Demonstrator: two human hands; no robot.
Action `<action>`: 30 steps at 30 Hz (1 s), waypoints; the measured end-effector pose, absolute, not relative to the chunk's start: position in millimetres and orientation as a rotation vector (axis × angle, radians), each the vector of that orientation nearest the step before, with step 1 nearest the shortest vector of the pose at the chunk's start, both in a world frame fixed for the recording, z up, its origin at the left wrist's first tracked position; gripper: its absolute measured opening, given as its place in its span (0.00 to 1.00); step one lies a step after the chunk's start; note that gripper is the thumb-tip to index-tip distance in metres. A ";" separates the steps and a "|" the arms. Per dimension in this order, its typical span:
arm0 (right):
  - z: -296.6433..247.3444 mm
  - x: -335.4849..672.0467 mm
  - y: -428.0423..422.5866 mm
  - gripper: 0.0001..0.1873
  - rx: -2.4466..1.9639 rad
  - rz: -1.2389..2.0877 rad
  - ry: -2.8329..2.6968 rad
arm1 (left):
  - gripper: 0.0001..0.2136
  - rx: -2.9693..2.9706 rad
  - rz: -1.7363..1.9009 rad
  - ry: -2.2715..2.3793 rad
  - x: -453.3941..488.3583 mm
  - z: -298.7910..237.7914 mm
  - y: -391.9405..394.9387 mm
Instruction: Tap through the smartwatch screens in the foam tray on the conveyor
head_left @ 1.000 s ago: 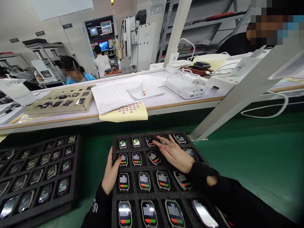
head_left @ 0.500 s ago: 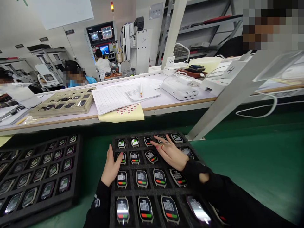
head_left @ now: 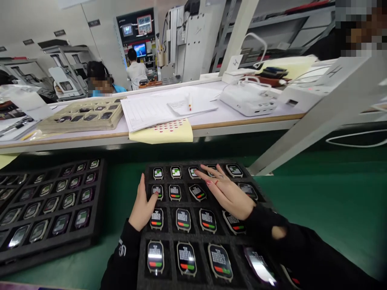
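A black foam tray (head_left: 171, 220) holds rows of square-faced smartwatches without straps, their screens lit. My left hand (head_left: 144, 206) lies open along the tray's left edge, its thumb on the first watch (head_left: 157, 189) of the second row. My right hand (head_left: 231, 192) is spread over the tray's far right part. One of its fingertips touches the third watch (head_left: 193, 172) of the far row, which shows green and white blocks. Its fingers partly cover the watch (head_left: 212, 170) beside that one. Several nearer watches, such as this one (head_left: 208, 220), show text above a red and green bar.
Another foam tray of watches (head_left: 97, 201) lies to the left on the green table (head_left: 302, 205). A white shelf (head_left: 208, 131) behind carries papers (head_left: 145, 110), a plastic tray (head_left: 45, 125) and a white charging box (head_left: 246, 102). A slanted metal post (head_left: 290, 137) stands behind the tray's right.
The third watch of the far row has switched from a dark screen with a red and green bar to green and white blocks. The camera view has shifted slightly; both hands stay at the tray.
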State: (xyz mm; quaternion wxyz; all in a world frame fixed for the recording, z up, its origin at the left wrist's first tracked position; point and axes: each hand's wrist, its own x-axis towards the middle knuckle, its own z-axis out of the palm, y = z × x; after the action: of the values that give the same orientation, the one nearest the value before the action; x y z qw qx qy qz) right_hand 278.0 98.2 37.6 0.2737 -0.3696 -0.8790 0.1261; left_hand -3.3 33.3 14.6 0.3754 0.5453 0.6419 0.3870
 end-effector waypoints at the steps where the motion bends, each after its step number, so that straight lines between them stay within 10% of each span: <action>1: 39.9 274.6 95.0 0.24 -0.950 0.340 -2.364 | 0.37 1.402 1.000 1.641 -2.8 14.0 33.6; 30: 36.4 246.2 70.9 0.24 -0.685 0.456 -2.566 | 0.37 1.509 1.031 1.703 0.4 10.8 39.2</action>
State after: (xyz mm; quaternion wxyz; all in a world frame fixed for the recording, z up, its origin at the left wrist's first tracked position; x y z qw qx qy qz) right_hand 246.2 70.9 36.4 0.2215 -0.2480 -0.9285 0.1651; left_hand 0.4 39.2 10.8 0.3164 0.5729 0.6469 0.3914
